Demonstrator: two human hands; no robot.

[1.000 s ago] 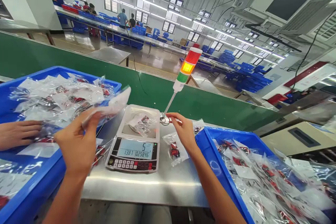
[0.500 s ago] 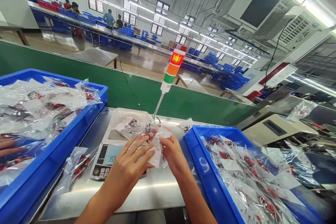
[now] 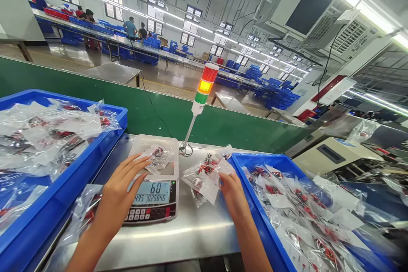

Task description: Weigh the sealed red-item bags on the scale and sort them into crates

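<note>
My right hand (image 3: 232, 189) pinches the edge of a clear plastic bag (image 3: 208, 172) with red and black parts and a white paper inside, held over the steel table right of the scale. My left hand (image 3: 123, 187) reaches over the digital scale (image 3: 159, 208), fingers stretched out, with the fingertips at a second bag (image 3: 157, 155) lying on the weighing pan. Whether they touch that bag I cannot tell. The lit display (image 3: 156, 191) shows digits, partly covered by my hand. Another bag (image 3: 84, 212) lies left of the scale, partly behind my left forearm.
Blue bins full of similar bags stand at the left (image 3: 73, 170) and right (image 3: 255, 212). Behind the scale rises a signal tower (image 3: 204, 89) with its orange section lit. A green partition (image 3: 153, 108) runs along the table's back. Several people are in the background.
My right hand has moved the bag rightward, off the scale. My left hand has let go of it and moved left. The tower's light went from red to orange. Another person's hand left the left bin.
</note>
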